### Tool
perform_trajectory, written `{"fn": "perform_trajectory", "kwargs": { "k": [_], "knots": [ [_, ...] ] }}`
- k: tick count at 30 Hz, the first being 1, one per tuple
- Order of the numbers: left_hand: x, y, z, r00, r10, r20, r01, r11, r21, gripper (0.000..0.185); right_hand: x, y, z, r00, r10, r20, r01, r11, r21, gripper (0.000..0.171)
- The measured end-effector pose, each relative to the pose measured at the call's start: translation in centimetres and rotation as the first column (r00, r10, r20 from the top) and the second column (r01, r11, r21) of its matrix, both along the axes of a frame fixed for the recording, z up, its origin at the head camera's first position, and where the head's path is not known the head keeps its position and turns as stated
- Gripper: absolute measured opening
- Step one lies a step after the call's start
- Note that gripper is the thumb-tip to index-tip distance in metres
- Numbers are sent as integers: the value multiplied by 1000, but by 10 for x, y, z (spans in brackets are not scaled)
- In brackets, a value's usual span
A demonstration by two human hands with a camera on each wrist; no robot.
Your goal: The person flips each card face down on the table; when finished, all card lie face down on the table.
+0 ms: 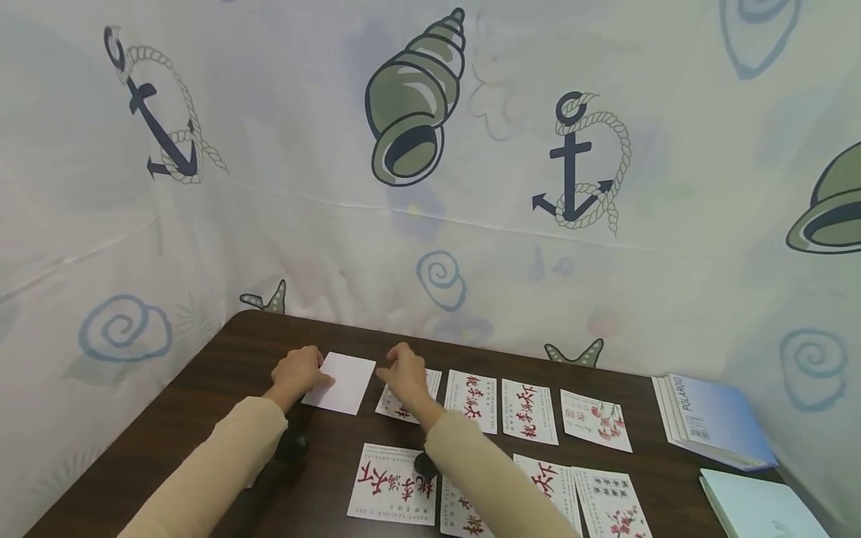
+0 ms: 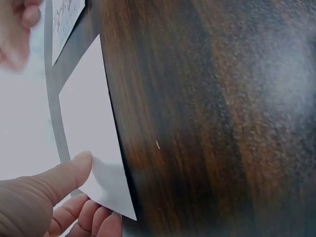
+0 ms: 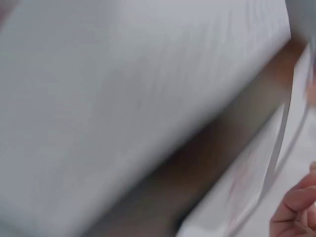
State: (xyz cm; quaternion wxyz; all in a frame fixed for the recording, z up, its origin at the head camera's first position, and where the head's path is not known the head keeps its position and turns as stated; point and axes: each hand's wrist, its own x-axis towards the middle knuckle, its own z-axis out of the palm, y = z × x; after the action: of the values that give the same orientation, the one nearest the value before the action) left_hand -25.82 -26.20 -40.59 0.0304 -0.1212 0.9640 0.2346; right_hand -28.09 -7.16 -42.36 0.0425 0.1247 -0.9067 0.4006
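My left hand (image 1: 298, 373) pinches a blank white card (image 1: 346, 382) at its left edge, the thumb on top and the other fingers under the edge. In the left wrist view the same white card (image 2: 94, 123) lies close over the dark table, with the thumb (image 2: 74, 170) on its near end. My right hand (image 1: 407, 379) hovers to the right of it with loosely bent fingers and nothing in them. It overlaps a card with red characters (image 1: 430, 385) in the head view. In the right wrist view the right hand (image 3: 296, 210) shows at the lower right edge.
Two cards with red characters (image 1: 472, 403) and a card with pink flowers (image 1: 595, 420) continue the back row. Several more cards (image 1: 390, 482) lie in front. White-blue booklets (image 1: 723, 418) are stacked at the right, near a pale booklet (image 1: 760, 504). A patterned curtain (image 1: 323, 224) hangs behind the table.
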Motion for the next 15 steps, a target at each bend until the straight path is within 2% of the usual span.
{"fn": "perform_trajectory", "kwargs": {
  "k": [2, 5, 10, 12, 15],
  "knots": [
    [-1, -1, 2, 1000, -6, -1, 6, 1000, -6, 40, -12, 24, 3, 1000, -7, 13, 7, 1000, 23, 24],
    [-1, -3, 4, 1000, -11, 19, 11, 1000, -12, 39, -22, 52, 2, 996, -41, 81, 31, 993, 114, 29],
    [-4, -4, 5, 998, -12, 60, 13, 1000, -16, 37, -27, 71, -2, 988, -50, 144, 9, 962, 275, 38],
    [-8, 1, 7, 999, -29, 41, 30, 999, -14, 38, -29, 75, 0, 989, -37, 146, -11, 949, 316, 36],
    [-14, 14, 9, 997, -77, -29, 77, 997, 4, 38, -32, 77, 4, 989, -17, 147, -36, 936, 350, 33]
  ]
}}
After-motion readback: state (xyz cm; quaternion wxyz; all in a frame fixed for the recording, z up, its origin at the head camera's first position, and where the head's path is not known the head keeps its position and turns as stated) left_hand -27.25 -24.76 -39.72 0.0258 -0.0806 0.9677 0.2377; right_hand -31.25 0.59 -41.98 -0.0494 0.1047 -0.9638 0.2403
